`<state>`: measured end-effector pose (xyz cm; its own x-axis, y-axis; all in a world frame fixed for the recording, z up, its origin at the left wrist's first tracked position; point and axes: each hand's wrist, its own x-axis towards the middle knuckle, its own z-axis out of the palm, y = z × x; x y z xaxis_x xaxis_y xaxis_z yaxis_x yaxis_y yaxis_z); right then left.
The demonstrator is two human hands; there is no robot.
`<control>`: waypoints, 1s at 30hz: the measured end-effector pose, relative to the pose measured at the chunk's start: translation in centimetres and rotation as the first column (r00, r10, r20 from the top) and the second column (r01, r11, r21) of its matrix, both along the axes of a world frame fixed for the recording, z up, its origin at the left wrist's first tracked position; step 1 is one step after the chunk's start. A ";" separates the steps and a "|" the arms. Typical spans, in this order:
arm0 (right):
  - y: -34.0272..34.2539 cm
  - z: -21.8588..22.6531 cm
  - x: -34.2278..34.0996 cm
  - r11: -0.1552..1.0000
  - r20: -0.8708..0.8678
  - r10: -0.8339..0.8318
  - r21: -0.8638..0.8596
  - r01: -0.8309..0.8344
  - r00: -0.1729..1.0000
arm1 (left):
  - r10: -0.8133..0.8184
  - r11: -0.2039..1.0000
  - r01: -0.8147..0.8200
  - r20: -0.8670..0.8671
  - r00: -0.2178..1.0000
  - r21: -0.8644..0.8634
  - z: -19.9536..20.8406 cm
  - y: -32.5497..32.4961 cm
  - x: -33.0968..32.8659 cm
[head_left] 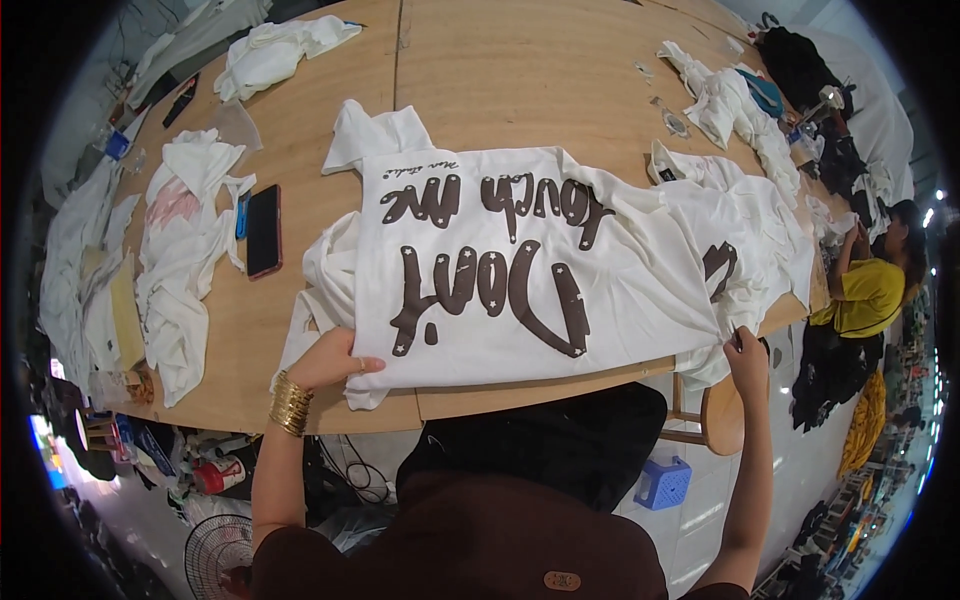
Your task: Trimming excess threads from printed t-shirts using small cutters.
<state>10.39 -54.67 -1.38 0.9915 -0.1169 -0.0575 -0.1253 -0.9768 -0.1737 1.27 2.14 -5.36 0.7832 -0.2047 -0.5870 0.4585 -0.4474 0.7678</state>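
Note:
A white T-shirt (640, 310) with large dark printed lettering, upside down to me, lies across the near edge of the table. My left hand (330, 360), with gold bangles at the wrist, is closed on its near left corner; the thumb lies on top and the other fingers are partly hidden. At the near right, my right hand (748, 358) pinches the bunched hem. The cloth is fairly smooth on the left and creased toward the right. Beneath and behind it, more white garments (790, 235) lie crumpled.
On the wooden table (480, 90), a phone (264, 232) lies left of the shirt. Crumpled white garments (185, 260) lie farther left, others (285, 50) at the far left. A person in yellow (868, 295) is at the right. Below are a stool (722, 420) and a blue plastic stool (664, 483).

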 end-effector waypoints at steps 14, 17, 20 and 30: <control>10.7 0.6 9.5 0.900 0.391 0.299 0.188 -0.394 0.870 | 0.480 0.874 -0.475 0.024 0.877 -0.105 0.0 0.2 2.6; 15.9 -0.7 13.7 0.893 0.251 0.427 0.033 -0.449 0.869 | 0.471 0.882 -0.468 0.098 0.877 -0.053 -0.5 -0.6 2.9; 16.8 -4.1 18.6 0.898 0.115 0.438 -0.103 -0.428 0.892 | 0.518 0.852 -0.488 0.173 0.838 -0.187 -1.8 -1.5 2.9; 13.8 -2.3 26.8 0.869 0.082 -0.025 0.495 -0.019 0.996 | 0.678 0.662 -0.590 0.035 0.734 -0.463 -4.9 -1.1 1.4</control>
<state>37.14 -40.88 -3.66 0.9949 -0.0977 -0.0266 -0.0918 -0.7595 -0.6440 2.65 1.05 -10.26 0.8934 0.2082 -0.3982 0.3420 0.2598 0.9031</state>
